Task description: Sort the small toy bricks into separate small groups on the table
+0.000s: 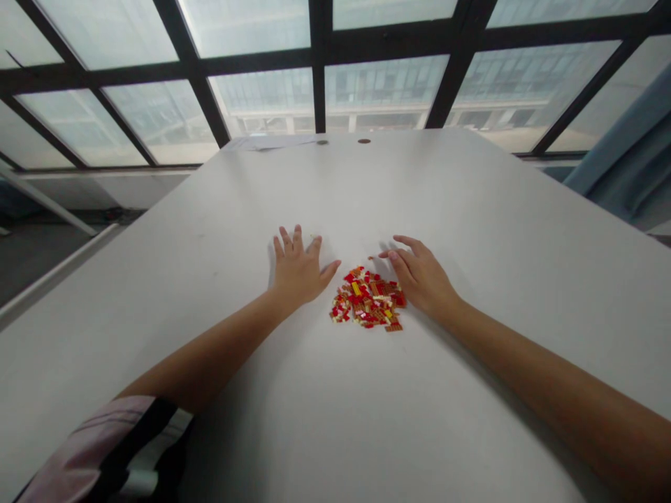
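A heap of small toy building bricks (367,299), mostly red and brown with some white, orange and yellow, lies on the white table (325,419). To its left my left hand (298,269) rests on the tabletop, palm down, fingers spread and holding nothing. A tiny pale piece shows by its index fingertip. My right hand (419,274) is at the heap's right edge, fingers loosely bent and apart, with nothing visible in it. One small brown piece (370,258) lies apart from the heap, just left of the right fingertips.
White paper sheets (272,142) lie at the table's far left edge. Two round cable holes (363,141) sit near the far edge. Behind stand dark-framed windows (317,66). A blue curtain (629,154) hangs at the right.
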Tool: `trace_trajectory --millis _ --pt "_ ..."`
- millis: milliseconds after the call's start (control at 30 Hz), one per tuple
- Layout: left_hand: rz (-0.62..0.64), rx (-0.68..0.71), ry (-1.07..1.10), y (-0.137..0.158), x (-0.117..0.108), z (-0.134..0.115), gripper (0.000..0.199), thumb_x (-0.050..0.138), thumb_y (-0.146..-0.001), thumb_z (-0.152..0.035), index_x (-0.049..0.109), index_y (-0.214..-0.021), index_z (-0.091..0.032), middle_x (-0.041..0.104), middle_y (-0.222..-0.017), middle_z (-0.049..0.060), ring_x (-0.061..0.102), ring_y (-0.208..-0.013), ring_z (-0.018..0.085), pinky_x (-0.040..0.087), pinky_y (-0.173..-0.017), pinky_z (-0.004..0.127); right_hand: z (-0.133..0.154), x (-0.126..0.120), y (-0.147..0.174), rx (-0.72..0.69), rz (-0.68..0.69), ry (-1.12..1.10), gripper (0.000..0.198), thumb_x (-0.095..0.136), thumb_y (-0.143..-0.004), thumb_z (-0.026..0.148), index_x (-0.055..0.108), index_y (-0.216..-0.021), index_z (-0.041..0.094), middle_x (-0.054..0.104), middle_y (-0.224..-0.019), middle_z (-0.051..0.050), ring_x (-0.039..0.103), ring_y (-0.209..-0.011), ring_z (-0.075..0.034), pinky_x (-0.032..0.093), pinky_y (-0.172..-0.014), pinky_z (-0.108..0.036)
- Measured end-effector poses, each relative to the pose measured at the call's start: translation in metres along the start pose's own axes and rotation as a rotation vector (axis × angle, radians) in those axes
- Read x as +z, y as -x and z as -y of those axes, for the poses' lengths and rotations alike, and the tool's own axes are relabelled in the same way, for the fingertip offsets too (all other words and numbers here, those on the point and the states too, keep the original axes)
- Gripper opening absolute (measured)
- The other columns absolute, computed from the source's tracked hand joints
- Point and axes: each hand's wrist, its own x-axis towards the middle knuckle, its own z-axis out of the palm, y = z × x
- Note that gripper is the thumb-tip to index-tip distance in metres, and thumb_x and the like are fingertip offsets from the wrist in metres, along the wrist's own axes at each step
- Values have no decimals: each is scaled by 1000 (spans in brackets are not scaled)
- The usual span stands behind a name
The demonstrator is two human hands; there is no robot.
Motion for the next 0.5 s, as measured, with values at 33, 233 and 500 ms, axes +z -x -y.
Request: trace_trajectory --millis 33,233,500 --pt "17 -34 -7 0 0 0 74 49 -97 -65 46 -153 -17 25 -166 23 13 -154 51 15 -123 66 -1 0 0 -6 0 -2 66 22 -103 58 75 -111 20 59 -142 -17 56 -131 -34 44 -112 -57" --pt "54 -88 33 -5 4 3 82 46 -93 -73 40 -156 -21 26 -166 23 18 -152 53 20 -119 71 -1 1 1 -17 22 4 71 19 -103 61 75 -112 18 58 -142 -19 55 -132 -33 43 -113 -55" --pt "-9 26 151 -8 16 8 89 57 -91 -69 33 -159 -16 24 -165 26 17 -152 53 22 -119 70 -2 2 2 -50 3 -41 61 24 -104 56 71 -120 21 58 -141 -18 54 -133 -32 43 -112 -57"
